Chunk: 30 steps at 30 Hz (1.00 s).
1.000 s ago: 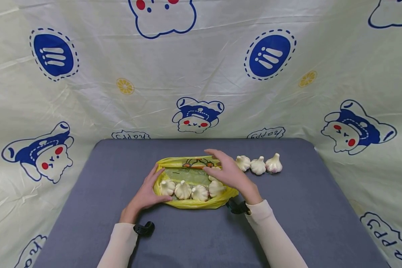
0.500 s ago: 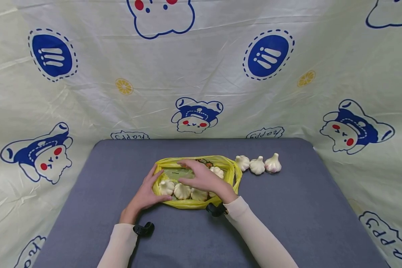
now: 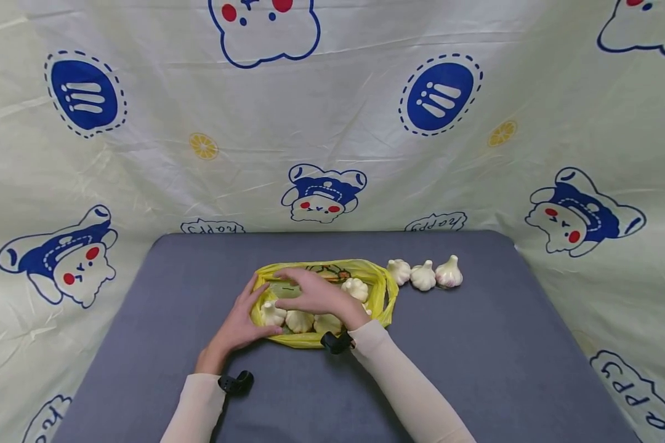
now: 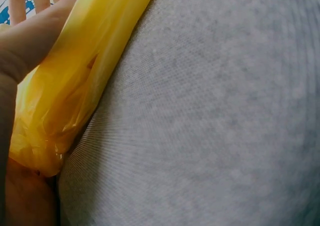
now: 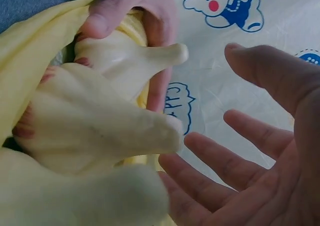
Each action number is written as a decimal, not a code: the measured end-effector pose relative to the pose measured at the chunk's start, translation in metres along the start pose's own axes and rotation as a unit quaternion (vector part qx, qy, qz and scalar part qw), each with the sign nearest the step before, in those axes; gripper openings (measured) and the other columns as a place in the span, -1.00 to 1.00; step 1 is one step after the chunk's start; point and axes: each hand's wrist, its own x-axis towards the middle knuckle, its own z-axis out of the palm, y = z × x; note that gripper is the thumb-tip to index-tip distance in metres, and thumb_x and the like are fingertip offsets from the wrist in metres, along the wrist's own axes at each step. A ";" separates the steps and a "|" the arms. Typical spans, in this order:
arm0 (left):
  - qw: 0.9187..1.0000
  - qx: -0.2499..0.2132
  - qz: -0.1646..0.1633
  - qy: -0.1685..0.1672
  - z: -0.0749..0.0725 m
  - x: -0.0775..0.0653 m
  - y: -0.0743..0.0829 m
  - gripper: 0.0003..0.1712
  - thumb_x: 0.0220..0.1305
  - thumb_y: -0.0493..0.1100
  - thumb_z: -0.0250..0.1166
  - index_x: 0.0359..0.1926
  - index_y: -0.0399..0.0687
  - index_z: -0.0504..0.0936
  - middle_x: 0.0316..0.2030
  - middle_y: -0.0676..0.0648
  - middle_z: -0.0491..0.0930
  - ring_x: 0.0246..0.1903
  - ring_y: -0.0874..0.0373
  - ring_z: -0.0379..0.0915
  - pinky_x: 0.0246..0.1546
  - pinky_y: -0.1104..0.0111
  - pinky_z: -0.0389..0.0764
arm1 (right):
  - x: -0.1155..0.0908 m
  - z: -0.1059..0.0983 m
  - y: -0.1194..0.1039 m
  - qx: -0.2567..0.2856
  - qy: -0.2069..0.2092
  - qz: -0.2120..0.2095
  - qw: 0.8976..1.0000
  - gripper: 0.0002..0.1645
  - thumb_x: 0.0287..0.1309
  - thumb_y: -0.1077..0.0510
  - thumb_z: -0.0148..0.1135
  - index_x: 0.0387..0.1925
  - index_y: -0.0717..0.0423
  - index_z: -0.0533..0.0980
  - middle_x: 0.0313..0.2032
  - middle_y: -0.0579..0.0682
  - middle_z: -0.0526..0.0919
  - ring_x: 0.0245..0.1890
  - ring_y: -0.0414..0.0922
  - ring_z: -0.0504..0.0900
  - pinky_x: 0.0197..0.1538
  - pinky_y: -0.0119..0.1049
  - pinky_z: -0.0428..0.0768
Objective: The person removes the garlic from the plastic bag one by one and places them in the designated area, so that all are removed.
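Note:
A yellow plastic bag [image 3: 388,298] lies mouth-up on the table, spread into a long shallow shape. Along its near side sits a row of garlic bulbs [image 3: 273,315], and another garlic bulb [image 3: 356,289] is towards the right end. My left hand [image 3: 241,321] holds the bag's left end, its thumb over the near edge and fingers along the far side. Over the bag's left half hovers my right hand [image 3: 313,292], fingers spread and nothing in them. The right wrist view shows its fingers [image 5: 220,158] close beside the stem of a garlic bulb [image 5: 95,116].
Outside the bag, past its right end, three garlic bulbs [image 3: 423,277] stand in a row. All of this is on a grey-blue cloth-covered table [image 3: 510,344]. A white printed curtain [image 3: 332,111] hangs behind the far edge and along the sides.
My right hand has moved left across the bag, from its right end to above the left half. The bulbs at the right end are more exposed. My left hand stays at the bag's left end.

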 end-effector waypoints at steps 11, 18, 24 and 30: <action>1.000 -0.005 -0.012 -0.006 -0.002 0.001 0.003 0.20 0.01 0.17 0.63 0.60 0.10 0.21 0.67 -0.13 -0.23 0.59 -0.38 -0.27 0.38 -0.47 0.07 | 0.013 0.010 0.008 -0.018 -0.038 0.002 0.999 -0.25 0.30 -0.07 0.39 0.44 0.05 0.40 0.35 0.17 0.53 0.34 0.11 0.52 0.34 -0.03 0.53; 1.000 -0.003 -0.014 -0.007 -0.001 0.000 0.002 0.24 0.00 0.17 0.63 0.60 -0.04 0.18 0.67 -0.11 -0.23 0.60 -0.35 -0.27 0.40 -0.44 0.06 | 0.018 0.016 0.010 0.005 -0.059 0.023 0.998 -0.27 0.27 0.03 0.43 0.42 0.05 0.42 0.34 0.12 0.55 0.31 0.05 0.56 0.31 -0.07 0.57; 1.000 -0.002 -0.011 -0.007 -0.001 0.000 0.002 0.23 0.00 0.16 0.63 0.60 -0.05 0.19 0.67 -0.12 -0.23 0.59 -0.35 -0.25 0.41 -0.43 0.07 | 0.021 0.020 0.012 -0.018 -0.068 0.032 0.997 -0.35 0.26 0.06 0.44 0.34 0.07 0.50 0.27 0.03 0.62 0.19 -0.03 0.64 0.21 -0.20 0.62; 1.000 -0.003 -0.008 -0.006 -0.001 0.001 0.002 0.23 -0.01 0.14 0.64 0.59 -0.06 0.21 0.67 -0.14 -0.22 0.59 -0.36 -0.25 0.41 -0.43 0.06 | 0.023 0.023 0.015 -0.018 -0.063 0.029 0.997 -0.47 0.27 0.08 0.43 0.25 0.06 0.57 0.18 -0.03 0.68 0.06 -0.10 0.68 0.08 -0.32 0.64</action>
